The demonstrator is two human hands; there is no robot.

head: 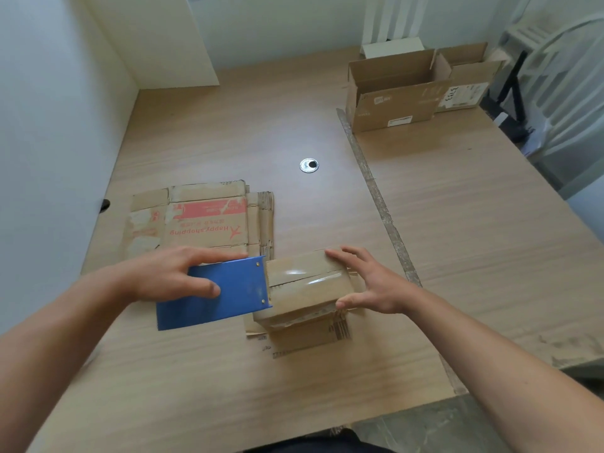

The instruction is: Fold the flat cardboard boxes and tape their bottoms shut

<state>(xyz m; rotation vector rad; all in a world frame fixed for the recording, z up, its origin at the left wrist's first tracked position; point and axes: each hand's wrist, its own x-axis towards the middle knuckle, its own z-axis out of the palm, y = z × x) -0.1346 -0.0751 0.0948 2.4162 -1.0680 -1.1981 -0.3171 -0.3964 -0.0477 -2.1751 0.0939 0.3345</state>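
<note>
step: taping the bottom of small box (307,282). Flaps are folded shut and clear tape strip (302,278) lies along the centre seam. Judged to be near the end of the tape run.
next move: prob. carry tape over the box's 9 o'clock edge and down that side, then tear on the dispenser blade. The other hand needs to brace so the box doesn't slide, then rub the strip flat.
L hand: left hand (173,277) grips blue tape dispenser (228,294). Index lies along its far edge, thumb is on the flat face, rest of fingers hidden under it.
R hand: right hand (372,284) is spread, fingers fairly straight, holding nothing. Fingertips rest on the box's far top edge and the thumb is at its near corner.
box pos: between both hands, low centre of table (294,125), at 6 o'clock from grommet (309,165). Dispenser mouth touches the box's 9 o'clock end, R hand is at its 3 o'clock end.
under box: cardboard w/ barcode sticks out at 6 o'clock. Own flaps or a separate sheet, cannot tell.
flat stack: flat cardboard stack (202,220) at 10–11 o'clock from the box, just beyond L hand, untouched.
done boxes: two open boxes (398,93) at 1 o'clock, well apart from the hands.
progress: judged mid-task, as flats remain.
</note>
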